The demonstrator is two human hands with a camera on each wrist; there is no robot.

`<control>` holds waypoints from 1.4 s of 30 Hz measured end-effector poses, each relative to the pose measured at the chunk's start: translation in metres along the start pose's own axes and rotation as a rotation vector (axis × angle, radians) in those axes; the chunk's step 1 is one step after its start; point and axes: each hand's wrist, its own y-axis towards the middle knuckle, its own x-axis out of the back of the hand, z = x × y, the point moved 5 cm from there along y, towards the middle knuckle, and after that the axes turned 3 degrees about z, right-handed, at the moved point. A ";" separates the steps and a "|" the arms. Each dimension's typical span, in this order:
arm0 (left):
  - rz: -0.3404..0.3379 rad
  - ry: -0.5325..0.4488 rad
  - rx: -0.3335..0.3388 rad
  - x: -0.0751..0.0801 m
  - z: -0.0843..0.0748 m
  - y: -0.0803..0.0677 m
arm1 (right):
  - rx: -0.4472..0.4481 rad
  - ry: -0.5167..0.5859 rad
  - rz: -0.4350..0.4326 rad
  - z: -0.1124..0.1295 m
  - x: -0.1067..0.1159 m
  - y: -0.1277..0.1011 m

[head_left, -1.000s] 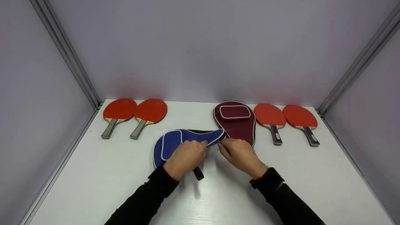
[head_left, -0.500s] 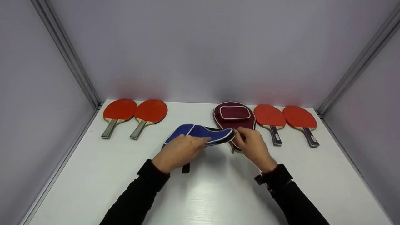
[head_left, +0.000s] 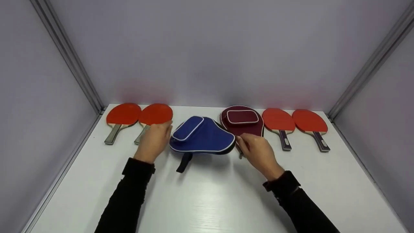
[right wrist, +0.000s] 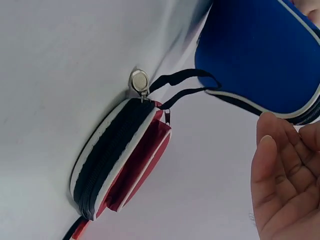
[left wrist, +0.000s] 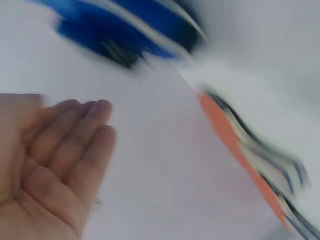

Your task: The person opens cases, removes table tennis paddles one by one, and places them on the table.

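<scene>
1. Head view: blue case (head_left: 202,137) lies on the table (head_left: 207,200) mid-row, just beside a maroon case (head_left: 242,124).
2. Both cases look closed; contents hidden.
3. Left hand (head_left: 153,140) sits left of it, fingers relaxed, empty.
4. Right hand (head_left: 258,153), fingers loose, is at its right edge.

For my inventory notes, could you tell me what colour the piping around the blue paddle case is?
White, on the blue paddle case; clearest in the head view.
</scene>
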 end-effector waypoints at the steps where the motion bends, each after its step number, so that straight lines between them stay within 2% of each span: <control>1: -0.014 0.032 0.051 0.003 0.014 -0.001 | 0.003 -0.005 0.005 0.001 0.000 0.000; 3: 0.005 0.077 0.155 0.007 0.038 -0.003 | 0.003 -0.014 0.008 0.001 0.000 0.000; 5: 0.064 0.107 0.240 0.008 0.057 -0.007 | 0.004 -0.019 0.010 0.001 0.000 0.000; 8: 0.150 0.133 0.306 0.007 0.075 -0.011 | 0.008 -0.022 0.017 0.001 0.000 0.000; 12: 0.178 0.152 0.303 0.000 0.084 -0.010 | 0.007 -0.023 0.037 0.001 -0.003 -0.001; 17: 0.164 0.163 0.291 -0.008 0.081 -0.008 | 0.004 -0.032 0.063 0.001 -0.007 -0.002; 20: 0.142 0.174 0.280 -0.006 0.074 -0.008 | 0.017 -0.038 0.077 0.002 -0.010 -0.002; 23: 0.111 0.177 0.205 0.002 0.053 -0.008 | 0.043 -0.043 0.093 0.004 -0.013 -0.003; 25: 0.101 0.153 0.131 0.007 0.029 -0.007 | 0.064 -0.043 0.101 0.007 -0.014 -0.004; 28: 0.107 0.106 -0.015 0.010 -0.020 -0.010 | 0.090 -0.028 0.123 0.011 -0.016 -0.005; 30: 0.130 0.068 -0.116 0.007 -0.056 -0.016 | 0.104 -0.008 0.145 0.014 -0.018 -0.006; 32: 0.170 0.048 -0.212 -0.001 -0.088 -0.024 | 0.113 0.019 0.174 0.016 -0.020 -0.007; 34: 0.208 0.053 -0.295 -0.013 -0.113 -0.033 | 0.124 0.049 0.210 0.019 -0.022 -0.008; 36: 0.230 0.106 -0.359 -0.026 -0.130 -0.041 | 0.140 0.081 0.251 0.021 -0.024 -0.010; 38: 0.220 0.183 -0.407 -0.037 -0.140 -0.047 | 0.162 0.108 0.305 0.023 -0.027 -0.011; 42: 0.206 0.293 -0.425 -0.050 -0.147 -0.053 | 0.209 0.142 0.463 0.026 -0.035 -0.015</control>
